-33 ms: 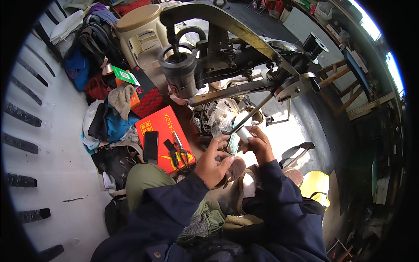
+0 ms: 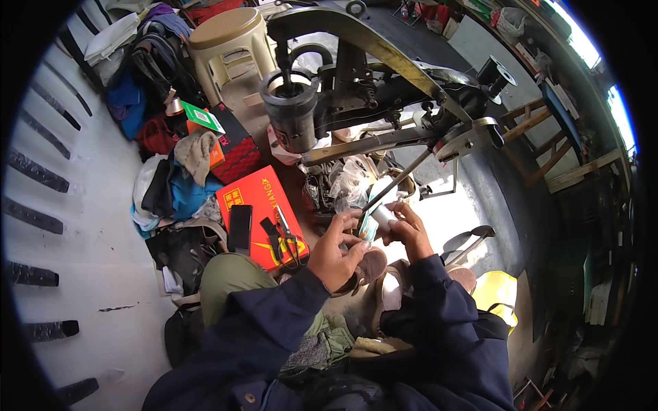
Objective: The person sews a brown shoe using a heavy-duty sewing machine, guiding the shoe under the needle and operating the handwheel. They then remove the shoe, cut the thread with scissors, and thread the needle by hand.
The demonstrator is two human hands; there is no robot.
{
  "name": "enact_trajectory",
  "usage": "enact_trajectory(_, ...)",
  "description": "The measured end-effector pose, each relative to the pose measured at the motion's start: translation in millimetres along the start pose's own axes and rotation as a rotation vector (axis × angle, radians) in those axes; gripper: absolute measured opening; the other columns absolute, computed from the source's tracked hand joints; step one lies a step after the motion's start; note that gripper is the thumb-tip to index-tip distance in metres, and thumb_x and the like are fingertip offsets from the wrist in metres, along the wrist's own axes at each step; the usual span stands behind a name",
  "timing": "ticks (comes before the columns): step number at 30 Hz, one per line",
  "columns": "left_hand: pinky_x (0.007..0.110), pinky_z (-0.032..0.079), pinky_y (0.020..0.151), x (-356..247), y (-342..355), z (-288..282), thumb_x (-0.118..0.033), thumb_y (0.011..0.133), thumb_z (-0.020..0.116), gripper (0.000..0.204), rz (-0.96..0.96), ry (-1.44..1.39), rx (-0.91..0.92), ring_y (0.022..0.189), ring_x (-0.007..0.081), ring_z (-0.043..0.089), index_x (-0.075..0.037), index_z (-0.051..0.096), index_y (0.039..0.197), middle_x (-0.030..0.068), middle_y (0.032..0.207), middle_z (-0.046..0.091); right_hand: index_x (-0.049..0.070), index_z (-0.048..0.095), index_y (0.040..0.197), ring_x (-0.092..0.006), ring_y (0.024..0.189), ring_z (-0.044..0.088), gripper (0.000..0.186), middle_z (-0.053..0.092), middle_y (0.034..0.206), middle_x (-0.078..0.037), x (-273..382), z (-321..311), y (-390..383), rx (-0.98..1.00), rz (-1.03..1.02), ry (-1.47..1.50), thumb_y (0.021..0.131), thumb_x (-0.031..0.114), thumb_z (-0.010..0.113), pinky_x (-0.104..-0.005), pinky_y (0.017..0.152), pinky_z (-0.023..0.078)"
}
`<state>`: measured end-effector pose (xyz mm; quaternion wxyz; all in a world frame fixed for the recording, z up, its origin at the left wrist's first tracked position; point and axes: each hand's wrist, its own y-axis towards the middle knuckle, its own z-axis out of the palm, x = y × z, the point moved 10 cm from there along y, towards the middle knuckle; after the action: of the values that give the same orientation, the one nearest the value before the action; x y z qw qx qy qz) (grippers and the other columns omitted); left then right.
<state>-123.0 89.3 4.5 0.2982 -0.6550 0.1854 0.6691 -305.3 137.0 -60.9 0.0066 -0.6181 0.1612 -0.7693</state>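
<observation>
My right hand (image 2: 409,236) grips a small white cylinder (image 2: 382,215), shaped like a thread spool, between thumb and fingers. To its left, my left hand (image 2: 334,252) has bent fingers, the thumb tip close against a fingertip. Anything pinched there is too fine to make out. Both hands are just below the thin metal rod (image 2: 397,179) of an old hand-cranked sewing machine (image 2: 356,89). Behind the fingers lies a pale blue-green flat piece (image 2: 369,228), partly hidden. Brown shoes (image 2: 371,266) are below the hands.
On the left, a red box (image 2: 264,198) carries a dark phone (image 2: 240,229) and black-handled scissors (image 2: 288,236). Piled clothes (image 2: 171,188) and a beige stool (image 2: 226,31) stand beyond. A yellow bag (image 2: 496,294) is at right, near wooden frames (image 2: 541,130).
The view has shifted slightly, so the machine and box appear a little to the right. My left thumb is nearer its fingertips, and the white cylinder has turned slightly in my right hand.
</observation>
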Motion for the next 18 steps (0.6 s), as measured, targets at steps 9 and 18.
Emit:
enact_trajectory(9, 0.028, 0.056, 0.079, -58.9, -11.7, -105.0, -0.013, 0.099, 0.066, 0.053, 0.267, -0.161, -0.363, 0.103, 0.0167, 0.067, -0.006, 0.044, 0.147, 0.0110, 0.129, 0.055, 0.004, 0.072, 0.113, -0.0400, 0.100, 0.072, 0.050, 0.076, 0.103, -0.024, -101.1, -87.3, -33.5, -0.346, 0.347, -1.119, 0.083, 0.043, 0.074, -0.0450, 0.090, 0.056)
enact_trajectory(18, 0.026, 0.052, 0.091, -103.6, 24.2, -158.2, -0.015, 0.103, 0.064, 0.044, 0.422, 0.240, -0.446, 0.101, 0.0112, 0.064, -0.002, 0.053, 0.144, 0.0091, 0.123, 0.061, 0.007, 0.076, 0.107, -0.0391, 0.102, 0.073, 0.043, 0.076, 0.103, -0.022, -200.1, -142.0, -0.7, -0.373, 0.473, -1.168, 0.077, 0.038, 0.077, -0.0456, 0.091, 0.057)
